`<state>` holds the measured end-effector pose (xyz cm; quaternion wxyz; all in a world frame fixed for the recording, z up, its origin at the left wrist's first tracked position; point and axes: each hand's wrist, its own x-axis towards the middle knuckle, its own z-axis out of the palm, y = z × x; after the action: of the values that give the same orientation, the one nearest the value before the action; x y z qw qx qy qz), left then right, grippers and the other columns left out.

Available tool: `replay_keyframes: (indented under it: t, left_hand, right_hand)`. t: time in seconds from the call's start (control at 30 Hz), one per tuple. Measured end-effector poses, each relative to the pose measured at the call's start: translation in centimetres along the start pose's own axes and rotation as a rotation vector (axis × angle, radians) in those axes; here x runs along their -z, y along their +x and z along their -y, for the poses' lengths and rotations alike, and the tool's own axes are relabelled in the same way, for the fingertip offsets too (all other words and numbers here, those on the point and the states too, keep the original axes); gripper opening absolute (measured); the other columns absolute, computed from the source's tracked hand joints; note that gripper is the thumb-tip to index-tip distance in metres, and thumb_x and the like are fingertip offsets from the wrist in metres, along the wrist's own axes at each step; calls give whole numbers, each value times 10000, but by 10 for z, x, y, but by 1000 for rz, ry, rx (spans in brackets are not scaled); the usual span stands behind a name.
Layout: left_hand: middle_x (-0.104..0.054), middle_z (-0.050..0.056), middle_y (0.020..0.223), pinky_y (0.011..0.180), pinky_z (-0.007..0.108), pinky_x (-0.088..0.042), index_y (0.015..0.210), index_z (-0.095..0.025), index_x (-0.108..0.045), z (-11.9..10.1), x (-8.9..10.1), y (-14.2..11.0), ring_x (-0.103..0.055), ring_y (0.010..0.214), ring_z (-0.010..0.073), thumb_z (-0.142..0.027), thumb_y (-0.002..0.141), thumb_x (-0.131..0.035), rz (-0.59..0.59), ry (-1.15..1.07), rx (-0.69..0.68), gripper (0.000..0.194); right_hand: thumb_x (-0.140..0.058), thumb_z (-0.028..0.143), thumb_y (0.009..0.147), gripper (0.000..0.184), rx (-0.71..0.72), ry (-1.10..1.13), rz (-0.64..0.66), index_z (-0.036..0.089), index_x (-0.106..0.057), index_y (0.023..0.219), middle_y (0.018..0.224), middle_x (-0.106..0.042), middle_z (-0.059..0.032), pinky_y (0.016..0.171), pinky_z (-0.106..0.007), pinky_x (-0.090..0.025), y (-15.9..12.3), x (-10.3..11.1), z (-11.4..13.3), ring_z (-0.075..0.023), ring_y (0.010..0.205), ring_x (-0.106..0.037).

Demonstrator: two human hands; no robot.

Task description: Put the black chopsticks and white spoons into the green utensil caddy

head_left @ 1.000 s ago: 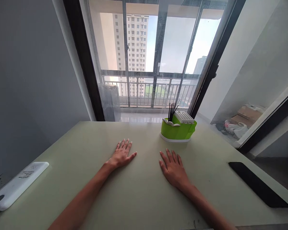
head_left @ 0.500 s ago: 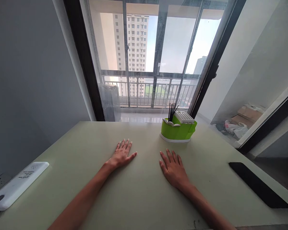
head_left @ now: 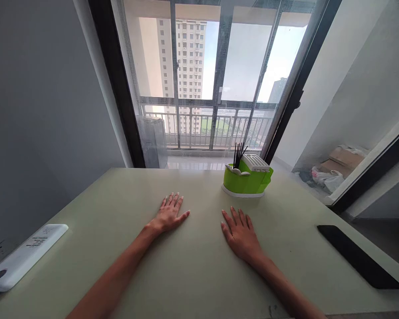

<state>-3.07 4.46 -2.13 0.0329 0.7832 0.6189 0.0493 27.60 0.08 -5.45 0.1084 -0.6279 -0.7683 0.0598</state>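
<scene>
My left hand (head_left: 169, 215) lies palm down on the pale green table (head_left: 199, 266), its fingers spread and holding nothing. To the right, my right hand (head_left: 240, 235) also rests flat on the tabletop, fingers apart and empty. Just beyond the right hand stands a green and white caddy (head_left: 242, 182), like a utensil holder, with a slotted white top. Several thin black sticks (head_left: 238, 155) poke up from its left part, beside white spoon-like pieces along the rim. Neither hand touches it.
A white power strip (head_left: 26, 257) sits along the table's left edge. Toward the right edge lies a flat black slab (head_left: 357, 256). Behind the table is a glass door (head_left: 199, 79) with a dark frame. Cardboard boxes and bags (head_left: 339, 166) are piled beyond at right.
</scene>
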Motion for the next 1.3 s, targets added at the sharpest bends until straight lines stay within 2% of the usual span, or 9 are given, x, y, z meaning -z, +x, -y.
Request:
replay_keyframes:
  t: [1.0, 1.3]
  left_hand:
    - [-197, 136, 1692, 1275, 493, -95, 1603, -148, -318, 1, 1, 0, -114, 1580, 320, -763, 947, -236, -3, 17, -1, 904]
    - [-217, 124, 1691, 1276, 504, -103, 1597, -165, -336, 3, -3, 1, -130, 1579, 312, -765, 947, -226, -27, 20, -22, 892]
  right_hand:
    - [-261, 533, 1047, 600, 5, -6, -26, 314, -354, 1597, 1700, -233, -33, 1260, -512, -74, 0, -1, 0, -295, 1573, -119]
    - [-303, 508, 1032, 645, 10, 39, -118, 275, -254, 1631, 1702, -222, -32, 1262, -493, -140, 1, -10, -8, -281, 1575, -106]
